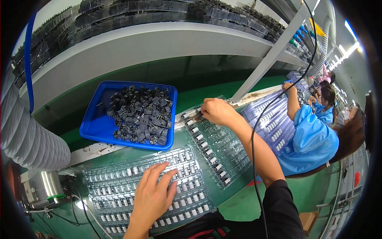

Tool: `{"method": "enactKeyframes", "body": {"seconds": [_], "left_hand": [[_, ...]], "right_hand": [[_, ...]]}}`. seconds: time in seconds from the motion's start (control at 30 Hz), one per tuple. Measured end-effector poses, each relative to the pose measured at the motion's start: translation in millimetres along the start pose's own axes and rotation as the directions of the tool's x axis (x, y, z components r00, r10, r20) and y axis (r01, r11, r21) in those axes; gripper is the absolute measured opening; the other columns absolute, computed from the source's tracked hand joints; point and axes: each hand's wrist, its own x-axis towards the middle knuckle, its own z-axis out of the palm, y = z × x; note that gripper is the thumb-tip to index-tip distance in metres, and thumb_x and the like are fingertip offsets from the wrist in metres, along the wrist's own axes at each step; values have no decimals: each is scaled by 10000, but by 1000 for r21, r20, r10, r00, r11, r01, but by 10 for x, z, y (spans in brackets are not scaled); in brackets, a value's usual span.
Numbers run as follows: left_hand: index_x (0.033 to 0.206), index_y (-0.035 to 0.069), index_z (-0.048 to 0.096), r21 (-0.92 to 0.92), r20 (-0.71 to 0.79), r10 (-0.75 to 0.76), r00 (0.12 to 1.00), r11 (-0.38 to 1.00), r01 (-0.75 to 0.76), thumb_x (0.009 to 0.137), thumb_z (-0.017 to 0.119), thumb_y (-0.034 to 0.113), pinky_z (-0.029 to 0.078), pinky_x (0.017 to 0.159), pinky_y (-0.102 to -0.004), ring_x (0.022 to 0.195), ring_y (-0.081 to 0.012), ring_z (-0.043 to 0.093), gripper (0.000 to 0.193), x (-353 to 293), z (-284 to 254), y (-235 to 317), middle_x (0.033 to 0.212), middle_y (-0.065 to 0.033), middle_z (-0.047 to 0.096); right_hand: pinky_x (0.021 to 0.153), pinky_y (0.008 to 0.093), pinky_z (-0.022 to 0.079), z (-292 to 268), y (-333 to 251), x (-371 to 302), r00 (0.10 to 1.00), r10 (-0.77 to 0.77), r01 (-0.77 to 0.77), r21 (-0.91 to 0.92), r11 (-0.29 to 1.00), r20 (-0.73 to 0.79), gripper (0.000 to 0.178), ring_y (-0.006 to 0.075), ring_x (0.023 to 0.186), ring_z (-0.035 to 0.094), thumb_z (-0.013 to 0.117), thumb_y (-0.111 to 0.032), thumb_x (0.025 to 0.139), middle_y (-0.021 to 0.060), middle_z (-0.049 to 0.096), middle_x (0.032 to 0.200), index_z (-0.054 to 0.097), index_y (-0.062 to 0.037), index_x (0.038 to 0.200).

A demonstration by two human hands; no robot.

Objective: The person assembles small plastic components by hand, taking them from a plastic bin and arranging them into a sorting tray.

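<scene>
My left hand [153, 197] rests over the left clear plastic blister tray [149, 159], its fingers apart and the fingertips by the small silver-white cylindrical parts in its rows. Whether it touches one of them I cannot tell. At the far end of the right clear blister tray [229, 147], my right hand [219, 111] has its fingers pinched together over the left column. What they hold is hidden. Down that column sits a line of small parts with white cylinders and black ends [204, 145]. The rest of that tray shows bare pockets.
A blue bin [88, 127] of black pronged components [137, 115] stands behind the left tray. A ribbed grey hose [34, 135] and metal cylinder [51, 185] are at left. A black cable [254, 159] hangs across the right. Co-workers in blue [310, 147] sit to the right beside stacked trays [270, 119].
</scene>
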Motion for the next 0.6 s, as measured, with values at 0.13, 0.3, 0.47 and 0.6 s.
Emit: {"method": "enactKeyframes", "body": {"seconds": [0.13,0.3,0.47,0.6], "left_hand": [[1082,63,651,39,-12,-8,1000,999,9,763,741,67,499,904,-421,1094,-346,574,332,-20,-22,-36,1201,-133,585],[1110,73,655,264,-7,-69,998,962,68,726,755,69,463,955,-456,1196,-378,518,397,-134,-424,298,1226,-146,581],[1086,44,647,451,11,-64,998,891,52,789,665,32,474,951,-456,1149,-378,555,297,-28,-867,21,1198,-159,591],[1149,-11,581,569,5,-36,999,822,27,801,543,-78,439,1004,-467,1188,-412,523,357,395,-904,-664,1259,-213,571]], "right_hand": [[763,456,531,118,16,-73,994,-42,37,-47,998,-97,134,358,818,639,587,-90,796,155,607,852,667,12,762],[733,421,537,267,-74,-309,964,-16,-9,-92,996,-264,172,335,852,628,594,-53,786,148,579,959,638,-1,944],[768,382,537,32,-769,-625,923,-62,61,-15,998,-379,309,286,923,595,627,-79,793,117,576,989,622,-27,1097],[770,359,488,199,-1354,-925,938,-144,200,155,968,-315,264,265,894,554,598,-79,785,91,543,900,630,11,1032]]}}
